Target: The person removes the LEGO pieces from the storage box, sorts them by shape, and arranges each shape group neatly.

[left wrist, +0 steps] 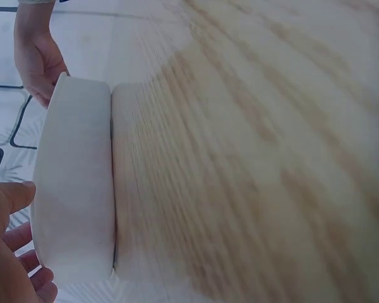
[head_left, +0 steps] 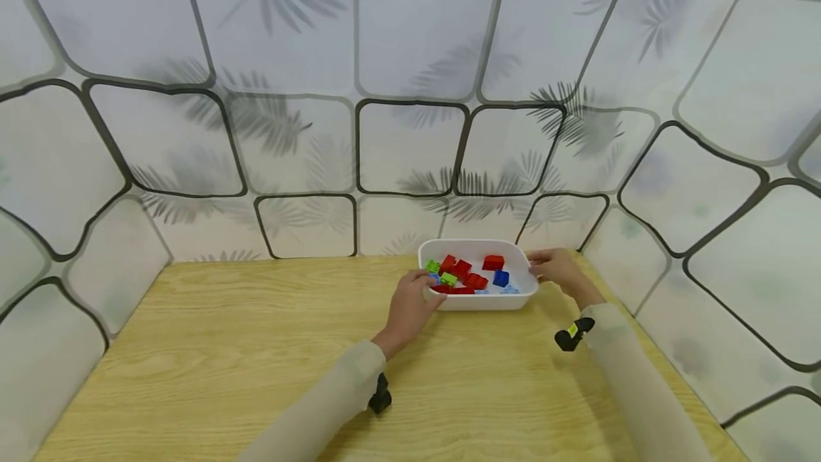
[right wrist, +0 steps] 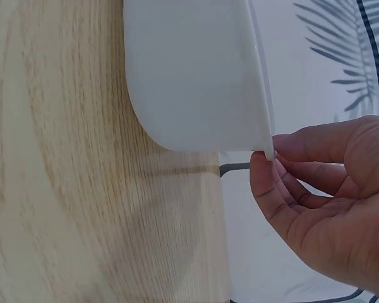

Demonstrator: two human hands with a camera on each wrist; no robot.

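A white plastic container [head_left: 481, 303] stands on the table near the back wall. Inside lie several red toy building bricks [head_left: 494, 262], a dark blue brick [head_left: 501, 278], lime green bricks [head_left: 448, 279] and light blue bricks [head_left: 509, 289]. My left hand [head_left: 409, 305] grips the container's left end, its thumb at the rim by the near corner. At the opposite end my right hand [head_left: 559, 269] pinches the rim between thumb and fingers, plain in the right wrist view. In the left wrist view, the container's wall hides the bricks.
The wooden table [head_left: 256, 348] meets a patterned wall covering [head_left: 308, 227] at the back. More of that covering rises along both sides, close beyond my right hand. A small black camera [head_left: 573, 334] is strapped at my right wrist, another [head_left: 380, 394] at my left.
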